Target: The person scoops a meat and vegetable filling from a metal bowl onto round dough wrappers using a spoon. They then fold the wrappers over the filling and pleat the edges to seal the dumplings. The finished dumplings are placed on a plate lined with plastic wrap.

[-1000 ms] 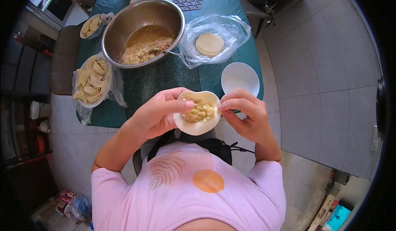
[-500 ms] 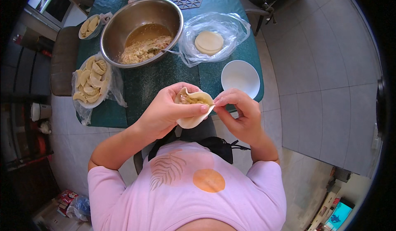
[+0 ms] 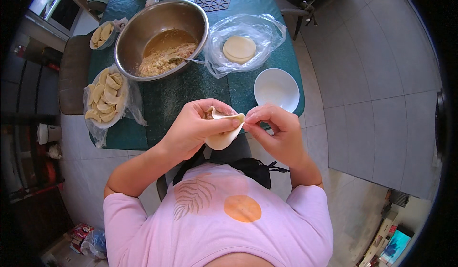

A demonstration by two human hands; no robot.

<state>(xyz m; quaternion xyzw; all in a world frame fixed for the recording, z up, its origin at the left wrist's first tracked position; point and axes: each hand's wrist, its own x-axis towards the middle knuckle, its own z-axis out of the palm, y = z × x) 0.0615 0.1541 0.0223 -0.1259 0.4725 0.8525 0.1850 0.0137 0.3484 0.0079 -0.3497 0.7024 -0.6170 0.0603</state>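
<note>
Now both hands (image 3: 238,126) pinch the dumpling wrapper (image 3: 224,136) further closed.

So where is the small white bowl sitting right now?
In the head view the white bowl stands on the green table near its right edge, just above the right hand and below the bag of round wrappers.

Pale round dough wrapper (image 3: 223,132), open flat with filling showing a second ago, now folded shut over it, edge pinched between both hands' fingertips (image 3: 237,120).
</note>
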